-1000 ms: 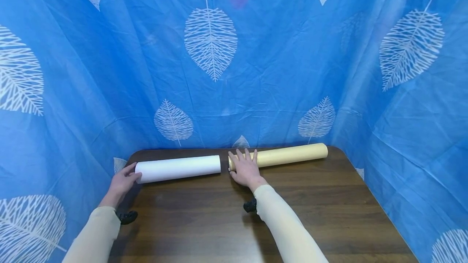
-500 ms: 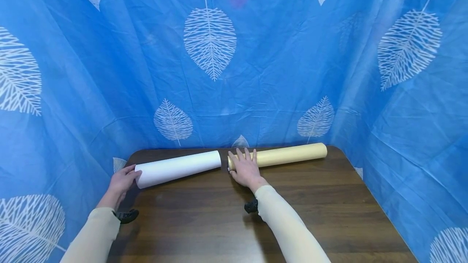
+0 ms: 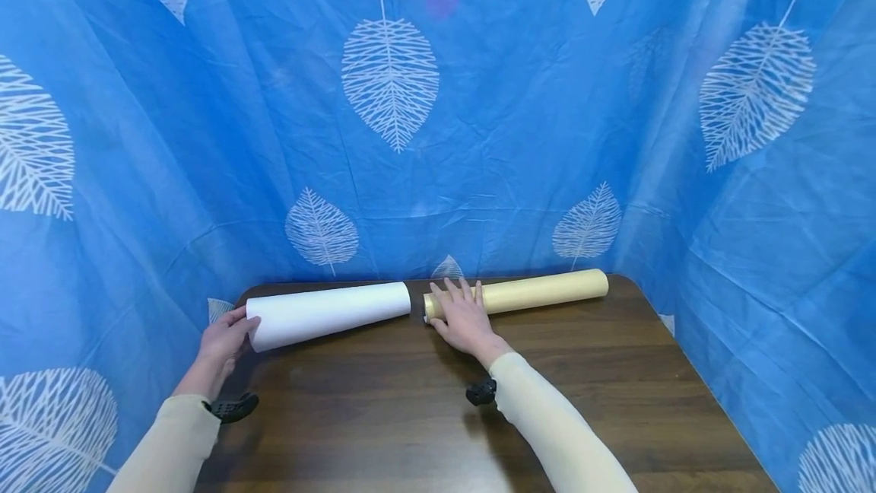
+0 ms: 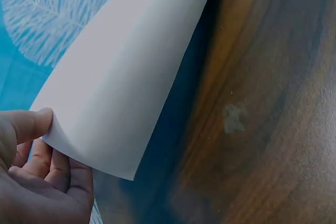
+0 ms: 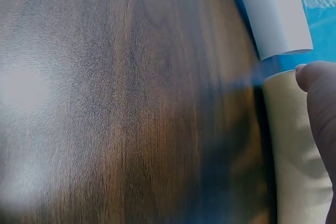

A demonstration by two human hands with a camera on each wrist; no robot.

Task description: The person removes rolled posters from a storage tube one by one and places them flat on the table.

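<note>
Near the back left of the table, a sheet of white paper (image 3: 325,316) lies rolled into a tube, its left end flared wider than its right. My left hand (image 3: 224,342) pinches the edge at that flared end, thumb on the outer face and fingers underneath, as the left wrist view (image 4: 50,177) shows. To the right lies a pale yellow roll (image 3: 541,293), slanting along the back edge. Over its left end my right hand (image 3: 468,319) rests with fingers spread. In the right wrist view its thumb (image 5: 315,77) reaches the yellow roll's end, a small gap away from the white tube.
The dark brown wooden table (image 3: 397,402) has rounded back corners. Blue curtains (image 3: 493,97) with white leaf prints hang behind it and along both sides. A dark band (image 3: 482,392) sits at the right wrist, with another on the left.
The white tube's left end has loosened and flared wider, and its right end has shifted up toward the back edge. My right hand stays on the yellow roll.
</note>
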